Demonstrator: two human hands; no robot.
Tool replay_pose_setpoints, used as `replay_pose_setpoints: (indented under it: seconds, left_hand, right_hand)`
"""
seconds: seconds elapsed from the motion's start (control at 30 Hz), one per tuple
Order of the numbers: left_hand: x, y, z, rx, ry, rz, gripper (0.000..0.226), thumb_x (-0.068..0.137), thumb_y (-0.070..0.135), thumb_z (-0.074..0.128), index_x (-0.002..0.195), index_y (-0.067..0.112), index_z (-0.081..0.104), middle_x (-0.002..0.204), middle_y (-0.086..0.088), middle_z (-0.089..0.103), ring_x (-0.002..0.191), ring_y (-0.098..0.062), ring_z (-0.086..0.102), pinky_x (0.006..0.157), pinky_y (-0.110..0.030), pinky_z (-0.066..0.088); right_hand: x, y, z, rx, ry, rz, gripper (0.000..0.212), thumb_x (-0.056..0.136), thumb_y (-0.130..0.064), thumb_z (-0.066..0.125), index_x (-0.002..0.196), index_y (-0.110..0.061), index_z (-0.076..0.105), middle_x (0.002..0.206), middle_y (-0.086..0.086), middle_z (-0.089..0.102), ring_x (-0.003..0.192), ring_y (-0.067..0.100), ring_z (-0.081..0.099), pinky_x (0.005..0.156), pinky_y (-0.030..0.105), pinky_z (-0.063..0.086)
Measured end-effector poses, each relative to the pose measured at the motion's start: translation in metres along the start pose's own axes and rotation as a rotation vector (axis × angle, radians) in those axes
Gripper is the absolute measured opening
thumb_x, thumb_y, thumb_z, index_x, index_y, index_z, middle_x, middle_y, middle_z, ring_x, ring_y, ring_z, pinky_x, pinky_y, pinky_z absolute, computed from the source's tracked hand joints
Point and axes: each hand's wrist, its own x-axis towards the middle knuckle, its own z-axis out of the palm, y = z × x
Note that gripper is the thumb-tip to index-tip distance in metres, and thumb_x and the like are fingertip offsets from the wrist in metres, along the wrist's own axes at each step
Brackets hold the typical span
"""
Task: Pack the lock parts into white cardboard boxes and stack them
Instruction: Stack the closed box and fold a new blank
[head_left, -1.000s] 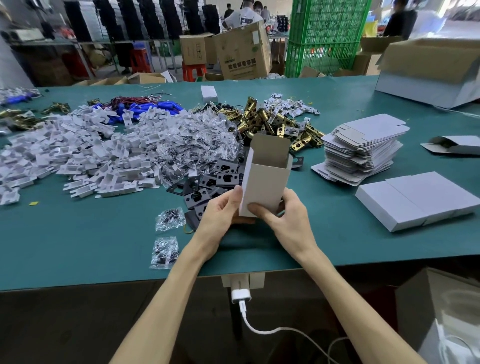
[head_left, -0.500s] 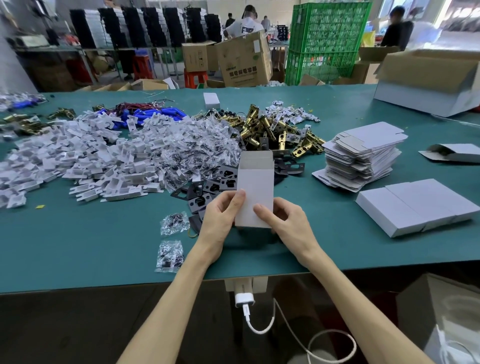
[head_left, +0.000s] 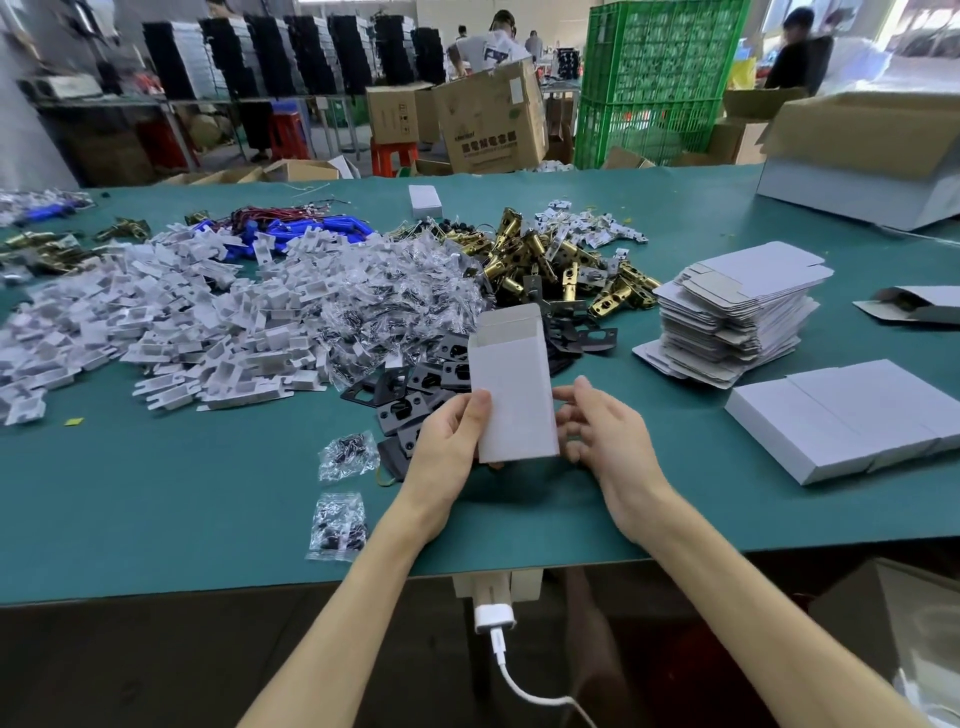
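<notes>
Two hands at the near middle of the green table (head_left: 182, 499), one white cardboard box (head_left: 511, 395) between them. The left hand (head_left: 447, 441) holds the box – thumb flat on its front face near the left edge, fingers hidden behind. The right hand (head_left: 608, 436) sits just beside the box's right edge, fingers loosely bent and apart, no clear grip on it. The box is upright, its top open with the far flap standing up; can't see inside.

Just behind the box and left of it is a spread of black strike plates (head_left: 415, 384). Farther back lies a heap of brass latches (head_left: 545, 260). Left of that is a pile of clear screw bags (head_left: 395, 301), then a wide pile of white plastic inserts (head_left: 171, 317) running to the left edge. Blue parts (head_left: 311, 231) with red wires sit at the far left.

Two loose screw bags lie near the left forearm, one (head_left: 347, 456) farther, one (head_left: 337, 526) nearer. On the right is a stack of flat box blanks (head_left: 737, 306) – in front of it, a row of closed white boxes (head_left: 841, 415) lying side by side, touching. A half-folded blank (head_left: 919, 304) is at the right edge and a small white box (head_left: 425, 200) at the far middle.

A big open carton (head_left: 862, 161) sits at the far right corner. Green crates (head_left: 660, 78) are stacked beyond the table. A white charger plug (head_left: 494, 616) with a cable hangs under the near edge.
</notes>
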Motion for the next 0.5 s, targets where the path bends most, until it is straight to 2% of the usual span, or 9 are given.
replay_pose_setpoints:
  seconds: [0.1, 0.17, 0.27, 0.33, 0.4, 0.5]
  left_hand:
    - [0.001, 0.001, -0.001, 0.001, 0.023, -0.013, 0.039, 0.103, 0.043, 0.054, 0.106, 0.006, 0.066, 0.09, -0.003, 0.072, 0.076, -0.015, 0.067, 0.053, -0.029, 0.055]
    - [0.001, 0.001, -0.001, -0.003, 0.06, -0.019, 0.038, 0.107, 0.04, 0.051, 0.106, 0.005, 0.065, 0.09, -0.006, 0.069, 0.076, -0.016, 0.065, 0.052, -0.029, 0.054]
    - [0.003, 0.001, -0.002, -0.049, 0.098, -0.048, 0.04, 0.108, 0.04, 0.048, 0.111, 0.003, 0.063, 0.097, -0.01, 0.068, 0.082, -0.018, 0.065, 0.055, -0.029, 0.054]
    - [0.005, 0.0, -0.003, -0.071, 0.098, -0.062, 0.041, 0.108, 0.04, 0.048, 0.115, 0.002, 0.063, 0.1, -0.011, 0.069, 0.084, -0.018, 0.066, 0.058, -0.029, 0.055]
    - [0.006, 0.0, -0.003, -0.069, 0.094, -0.069, 0.04, 0.108, 0.04, 0.049, 0.114, 0.003, 0.063, 0.1, -0.011, 0.07, 0.084, -0.018, 0.067, 0.059, -0.03, 0.056]
    - [0.007, 0.0, -0.003, -0.06, 0.103, -0.074, 0.041, 0.108, 0.04, 0.05, 0.113, 0.001, 0.062, 0.095, -0.007, 0.071, 0.081, -0.016, 0.067, 0.057, -0.029, 0.056]
  right_hand:
    - [0.027, -0.019, -0.003, 0.15, 0.022, 0.063, 0.02, 0.102, -0.022, 0.058, 0.106, -0.007, 0.07, 0.077, 0.0, 0.067, 0.065, 0.012, 0.064, 0.053, 0.022, 0.046]
    - [0.053, -0.033, 0.0, 0.059, 0.037, 0.019, 0.018, 0.101, -0.016, 0.058, 0.112, -0.006, 0.069, 0.09, 0.006, 0.071, 0.077, 0.016, 0.069, 0.059, 0.024, 0.053]
    - [0.098, -0.043, 0.013, -0.152, 0.028, -0.033, 0.025, 0.101, -0.011, 0.058, 0.124, -0.009, 0.064, 0.111, 0.011, 0.067, 0.097, 0.021, 0.067, 0.079, 0.031, 0.059]
    - [0.126, -0.048, 0.024, -0.29, 0.016, -0.056, 0.032, 0.098, -0.011, 0.06, 0.13, -0.015, 0.061, 0.119, 0.009, 0.064, 0.097, 0.017, 0.065, 0.089, 0.033, 0.059]
    - [0.147, -0.051, 0.035, -0.439, 0.019, -0.102, 0.041, 0.095, -0.012, 0.061, 0.136, -0.019, 0.058, 0.123, 0.006, 0.061, 0.093, 0.013, 0.062, 0.077, 0.025, 0.056]
    - [0.171, -0.048, 0.046, -0.606, 0.063, -0.181, 0.053, 0.093, -0.01, 0.061, 0.144, -0.02, 0.053, 0.124, 0.001, 0.057, 0.089, 0.007, 0.056, 0.061, 0.013, 0.043]
